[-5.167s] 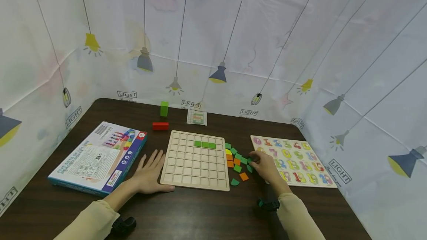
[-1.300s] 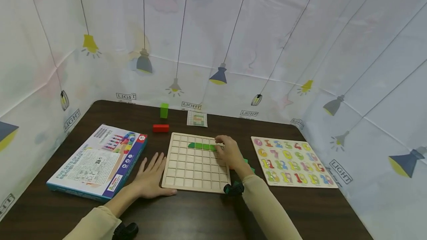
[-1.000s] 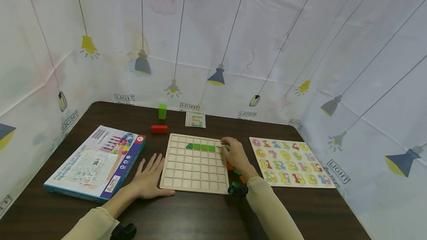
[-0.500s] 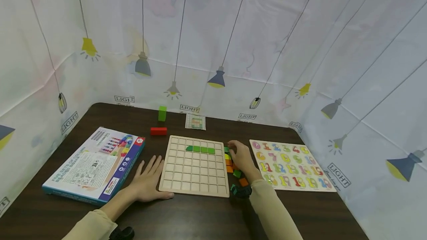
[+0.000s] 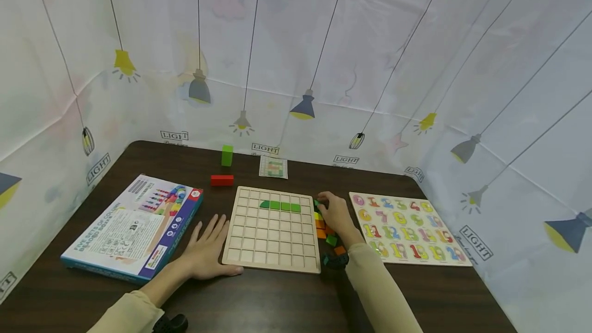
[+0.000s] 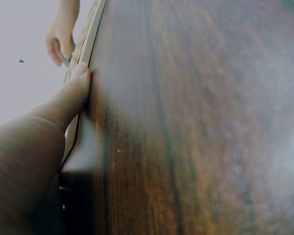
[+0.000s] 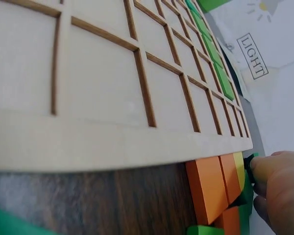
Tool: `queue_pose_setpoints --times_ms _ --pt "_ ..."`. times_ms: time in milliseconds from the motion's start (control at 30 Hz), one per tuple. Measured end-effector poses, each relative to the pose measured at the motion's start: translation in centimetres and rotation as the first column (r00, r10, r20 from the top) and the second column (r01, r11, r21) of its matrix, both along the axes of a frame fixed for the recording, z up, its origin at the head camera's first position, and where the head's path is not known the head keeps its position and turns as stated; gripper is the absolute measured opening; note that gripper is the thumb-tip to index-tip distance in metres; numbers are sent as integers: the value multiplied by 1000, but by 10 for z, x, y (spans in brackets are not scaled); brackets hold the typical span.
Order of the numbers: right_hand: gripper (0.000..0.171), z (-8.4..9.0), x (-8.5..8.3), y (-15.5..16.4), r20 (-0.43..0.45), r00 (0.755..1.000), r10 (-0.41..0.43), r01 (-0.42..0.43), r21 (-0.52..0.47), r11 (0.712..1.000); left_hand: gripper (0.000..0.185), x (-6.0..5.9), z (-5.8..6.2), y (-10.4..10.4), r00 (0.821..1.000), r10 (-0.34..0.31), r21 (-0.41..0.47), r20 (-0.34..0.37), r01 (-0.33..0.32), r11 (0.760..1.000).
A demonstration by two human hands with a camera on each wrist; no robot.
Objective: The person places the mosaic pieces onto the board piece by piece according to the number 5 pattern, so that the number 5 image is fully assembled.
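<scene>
A wooden grid board (image 5: 270,243) lies on the dark table, with a row of green pieces (image 5: 279,205) in its second row. My left hand (image 5: 210,243) lies flat on the table, its thumb (image 6: 73,90) against the board's left edge (image 6: 85,46). My right hand (image 5: 320,204) is just off the board's right edge, over a pile of loose green, orange and yellow pieces (image 5: 326,233). Its fingertips (image 7: 277,178) pinch a small green piece (image 7: 250,160) at the far end of the pile, beside orange pieces (image 7: 208,188).
A colourful box (image 5: 131,225) lies left of my left hand. Behind the board are a red block (image 5: 222,180), an upright green block (image 5: 226,154) and a small pattern card (image 5: 273,167). A number puzzle (image 5: 409,227) lies at the right. Printed sheeting walls in the table.
My right hand has drawn back from the board's green row to the pile at the board's right edge. The row has gained a fourth piece. The left hand has not moved.
</scene>
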State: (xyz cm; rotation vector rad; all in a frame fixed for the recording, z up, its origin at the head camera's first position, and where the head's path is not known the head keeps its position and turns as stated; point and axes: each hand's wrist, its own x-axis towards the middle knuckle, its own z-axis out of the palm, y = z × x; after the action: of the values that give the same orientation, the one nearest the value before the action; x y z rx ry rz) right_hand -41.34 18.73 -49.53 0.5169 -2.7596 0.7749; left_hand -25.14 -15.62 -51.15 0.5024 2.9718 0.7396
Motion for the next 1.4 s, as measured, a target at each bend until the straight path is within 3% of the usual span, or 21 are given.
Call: queue_pose_setpoints --times_ms 333,600,833,1067,1200,1400 --pt "26 -3 -2 -4 22 999 -48 49 -27 998 124 -4 -16 -2 999 10 6 -45 -9 1000" --pt "29 -1 -1 -4 49 998 -43 45 -52 998 124 -3 -13 -1 999 13 12 -46 -13 1000" --pt "35 0 -2 -3 68 997 -38 41 -42 998 120 3 8 1 1000 0 -33 13 1 999" --pt "35 3 1 -1 84 996 -10 13 -27 1000 119 3 8 0 1000 3 -24 17 -3 1000" --pt "33 7 9 7 47 998 43 -42 -3 999 121 3 7 1 1000 1 -14 21 0 1000" --pt "30 12 22 23 7 996 88 -88 9 996 123 -3 -6 -1 1000 16 -25 13 -15 1000"
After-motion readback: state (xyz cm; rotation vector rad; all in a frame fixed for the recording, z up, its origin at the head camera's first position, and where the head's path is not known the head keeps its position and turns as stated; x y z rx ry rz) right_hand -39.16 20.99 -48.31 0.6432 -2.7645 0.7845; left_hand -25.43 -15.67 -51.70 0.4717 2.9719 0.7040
